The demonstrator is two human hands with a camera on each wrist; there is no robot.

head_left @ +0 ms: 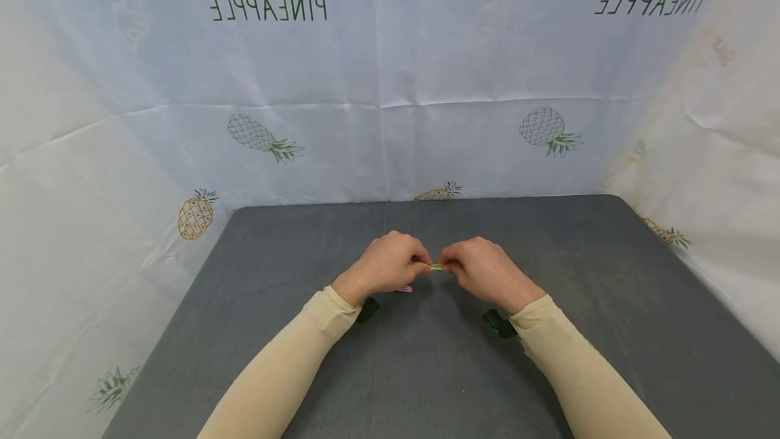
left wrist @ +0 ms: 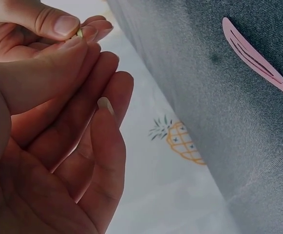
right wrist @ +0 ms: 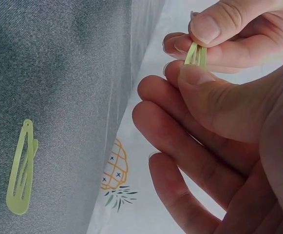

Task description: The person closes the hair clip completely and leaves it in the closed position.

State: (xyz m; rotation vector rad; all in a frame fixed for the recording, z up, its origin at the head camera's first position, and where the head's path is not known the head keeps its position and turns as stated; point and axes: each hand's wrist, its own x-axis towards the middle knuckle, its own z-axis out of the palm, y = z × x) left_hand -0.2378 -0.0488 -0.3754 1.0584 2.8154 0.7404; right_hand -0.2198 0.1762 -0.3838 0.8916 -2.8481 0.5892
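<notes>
Above table (head_left: 390, 385), held green clip (head_left: 437, 267), axis crosswise

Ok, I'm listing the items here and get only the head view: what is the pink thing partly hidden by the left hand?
Observer: The left wrist view shows it whole: a slotted pink hair clip.
Operator: Anything on the table that I can't see?
Observer: Yes, the right wrist view shows a light green hair clip lying there.
Operator: And the green piece pinched between the left hand and right hand?
Observer: The right wrist view shows gaps between its narrow bars.
</notes>
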